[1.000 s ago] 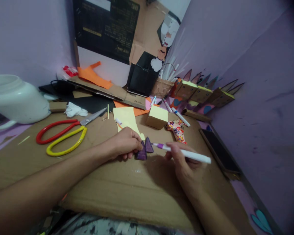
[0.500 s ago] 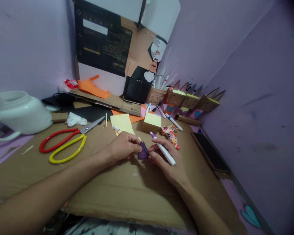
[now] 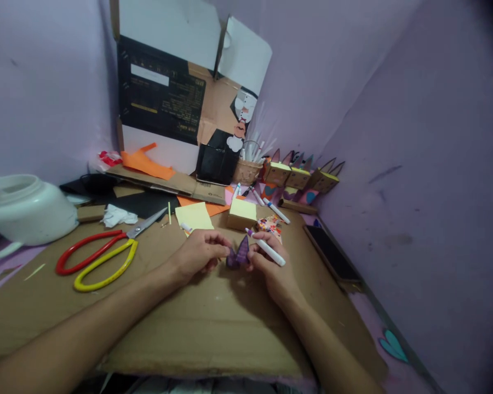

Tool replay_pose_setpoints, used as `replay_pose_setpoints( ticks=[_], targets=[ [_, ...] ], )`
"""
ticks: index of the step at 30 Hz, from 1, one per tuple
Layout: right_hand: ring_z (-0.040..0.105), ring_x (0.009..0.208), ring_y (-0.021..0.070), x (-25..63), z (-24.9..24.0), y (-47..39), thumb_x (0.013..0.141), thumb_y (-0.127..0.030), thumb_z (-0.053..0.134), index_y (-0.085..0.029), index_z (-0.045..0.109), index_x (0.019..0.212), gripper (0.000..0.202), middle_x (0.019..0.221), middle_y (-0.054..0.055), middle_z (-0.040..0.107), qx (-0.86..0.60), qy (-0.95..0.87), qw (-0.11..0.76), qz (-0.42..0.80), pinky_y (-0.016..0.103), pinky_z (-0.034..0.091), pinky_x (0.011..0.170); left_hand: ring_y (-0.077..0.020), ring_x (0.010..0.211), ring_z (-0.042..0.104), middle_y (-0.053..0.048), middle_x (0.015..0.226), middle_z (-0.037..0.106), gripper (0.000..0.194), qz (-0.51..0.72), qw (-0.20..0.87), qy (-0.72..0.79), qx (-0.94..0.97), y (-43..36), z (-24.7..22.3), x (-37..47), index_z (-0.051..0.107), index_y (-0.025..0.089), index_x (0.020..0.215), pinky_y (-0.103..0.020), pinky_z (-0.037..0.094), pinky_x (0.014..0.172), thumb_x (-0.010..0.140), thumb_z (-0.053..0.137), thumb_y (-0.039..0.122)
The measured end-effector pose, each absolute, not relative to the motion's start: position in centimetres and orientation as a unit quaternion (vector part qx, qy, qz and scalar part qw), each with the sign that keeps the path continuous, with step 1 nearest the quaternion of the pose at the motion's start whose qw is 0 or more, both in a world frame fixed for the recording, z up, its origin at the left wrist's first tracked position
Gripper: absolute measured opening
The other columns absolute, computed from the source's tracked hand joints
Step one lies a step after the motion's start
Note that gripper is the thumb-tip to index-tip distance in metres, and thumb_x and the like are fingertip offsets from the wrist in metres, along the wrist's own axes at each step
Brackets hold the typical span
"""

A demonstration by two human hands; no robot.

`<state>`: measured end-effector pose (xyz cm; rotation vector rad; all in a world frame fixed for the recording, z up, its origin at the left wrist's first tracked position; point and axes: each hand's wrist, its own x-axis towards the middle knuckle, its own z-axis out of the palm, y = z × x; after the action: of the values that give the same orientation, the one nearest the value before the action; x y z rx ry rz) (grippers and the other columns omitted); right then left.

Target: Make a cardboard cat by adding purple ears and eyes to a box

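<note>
Over the cardboard mat, a small purple-coloured pointed paper piece [image 3: 242,253] stands between my hands, its two tips spread like a V. My left hand [image 3: 203,253] pinches its left side, fingers closed. On the other side, the thumb and finger of my right hand [image 3: 276,271] pinch its right edge. A white marker with a purple tip [image 3: 270,252] also lies across the fingers of that right hand, tip pointing up and left. Just behind are a small yellow-topped cardboard box [image 3: 242,212] and a yellow paper sheet [image 3: 195,215]. Floral fabric [image 3: 272,225] is partly hidden by my right hand.
Scissors with red and yellow handles [image 3: 102,253] lie at left, near a white pot [image 3: 28,210] and crumpled tissue [image 3: 119,215]. A phone [image 3: 332,253] rests at right. Behind are loose markers [image 3: 276,210], a marker basket [image 3: 247,172] and eared box figures [image 3: 299,176].
The purple piece has spread from a folded-together shape into a V with two separate points. Both hands keep hold of it, and the marker stays in my right hand. The view has shifted slightly.
</note>
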<state>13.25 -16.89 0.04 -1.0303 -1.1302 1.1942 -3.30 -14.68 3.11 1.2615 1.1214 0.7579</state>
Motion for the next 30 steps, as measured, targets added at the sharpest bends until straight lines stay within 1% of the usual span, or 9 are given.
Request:
replay_pose_setpoints(
  ticks=[6, 11, 15, 18, 21, 23, 26, 28, 30],
  targets=[
    [0.051, 0.044, 0.008, 13.2, 0.0, -16.7, 0.064, -0.016, 0.063, -0.021, 0.046, 0.093, 0.034, 0.057, -0.01, 0.056, -0.416, -0.468, 0.588, 0.512, 0.021, 0.041, 0.047, -0.006, 0.034, 0.038, 0.008, 0.04, 0.047, 0.015, 0.306, 0.63, 0.467, 0.539, -15.0, 2.5, -2.9, 0.058, 0.015, 0.065, -0.017, 0.025, 0.035, 0.053, 0.06, 0.024],
    [0.054, 0.047, 0.0096, 13.0, 0.3, -17.0, 0.066, -0.017, 0.062, -0.021, 0.046, 0.094, 0.033, 0.058, -0.009, 0.056, -0.44, -0.479, 0.579, 0.492, 0.023, 0.043, 0.052, -0.0047, 0.039, 0.038, 0.005, 0.05, 0.054, 0.019, 0.33, 0.634, 0.436, 0.547, -15.7, 1.9, -2.1, 0.063, 0.013, 0.071, -0.017, 0.028, 0.038, 0.056, 0.063, 0.025],
    [0.055, 0.048, 0.0104, 12.7, 0.1, -17.1, 0.065, -0.019, 0.063, -0.021, 0.046, 0.096, 0.035, 0.061, -0.008, 0.057, -0.448, -0.477, 0.578, 0.486, 0.024, 0.045, 0.052, -0.0048, 0.04, 0.038, 0.005, 0.055, 0.057, 0.021, 0.369, 0.625, 0.43, 0.537, -15.9, 1.4, -1.6, 0.059, 0.013, 0.071, -0.018, 0.029, 0.039, 0.058, 0.064, 0.029],
    [0.056, 0.049, 0.0103, 12.5, -0.1, -17.2, 0.066, -0.02, 0.064, -0.022, 0.047, 0.096, 0.035, 0.063, -0.008, 0.057, -0.443, -0.476, 0.579, 0.491, 0.024, 0.047, 0.053, -0.0048, 0.039, 0.038, 0.005, 0.051, 0.056, 0.02, 0.38, 0.621, 0.435, 0.53, -15.9, 1.2, -1.4, 0.057, 0.013, 0.068, -0.018, 0.027, 0.038, 0.059, 0.064, 0.03],
    [0.057, 0.05, 0.0113, 12.6, 0.0, -17.1, 0.067, -0.022, 0.066, -0.022, 0.049, 0.096, 0.033, 0.064, -0.007, 0.057, -0.439, -0.484, 0.581, 0.485, 0.025, 0.048, 0.053, -0.0049, 0.035, 0.035, 0.007, 0.041, 0.048, 0.018, 0.381, 0.616, 0.45, 0.523, -15.8, 1.1, -1.5, 0.055, 0.015, 0.066, -0.018, 0.024, 0.037, 0.06, 0.062, 0.031],
    [0.058, 0.052, 0.0126, 13.1, 0.2, -17.1, 0.071, -0.027, 0.065, -0.021, 0.051, 0.098, 0.031, 0.065, -0.005, 0.059, -0.443, -0.486, 0.594, 0.464, 0.026, 0.049, 0.053, -0.0048, 0.032, 0.032, 0.009, 0.037, 0.045, 0.017, 0.377, 0.612, 0.465, 0.516, -15.7, 1.0, -1.5, 0.053, 0.016, 0.064, -0.018, 0.022, 0.035, 0.06, 0.06, 0.031],
    [0.059, 0.053, 0.0126, 14.3, 0.6, -17.2, 0.079, -0.037, 0.059, -0.018, 0.057, 0.102, 0.03, 0.068, -0.001, 0.063, -0.447, -0.457, 0.656, 0.402, 0.027, 0.05, 0.053, -0.0048, 0.029, 0.03, 0.009, 0.035, 0.044, 0.015, 0.364, 0.61, 0.488, 0.507, -15.7, 0.8, -1.6, 0.052, 0.017, 0.063, -0.017, 0.02, 0.032, 0.061, 0.059, 0.03],
    [0.058, 0.051, 0.0115, 15.0, 0.8, -17.5, 0.083, -0.039, 0.056, -0.016, 0.062, 0.097, 0.028, 0.065, -0.001, 0.063, -0.449, -0.443, 0.694, 0.348, 0.025, 0.048, 0.051, -0.005, 0.028, 0.029, 0.009, 0.034, 0.043, 0.014, 0.351, 0.611, 0.501, 0.502, -15.6, 0.5, -1.6, 0.052, 0.018, 0.062, -0.017, 0.019, 0.03, 0.06, 0.059, 0.029],
    [0.057, 0.049, 0.0111, 15.2, 0.8, -18.0, 0.084, -0.037, 0.056, -0.016, 0.066, 0.089, 0.024, 0.06, -0.001, 0.062, -0.452, -0.463, 0.699, 0.304, 0.024, 0.047, 0.049, -0.0054, 0.027, 0.029, 0.009, 0.032, 0.042, 0.012, 0.342, 0.612, 0.51, 0.498, -15.6, 0.4, -1.5, 0.052, 0.018, 0.063, -0.017, 0.019, 0.029, 0.06, 0.059, 0.028]
  ],
)
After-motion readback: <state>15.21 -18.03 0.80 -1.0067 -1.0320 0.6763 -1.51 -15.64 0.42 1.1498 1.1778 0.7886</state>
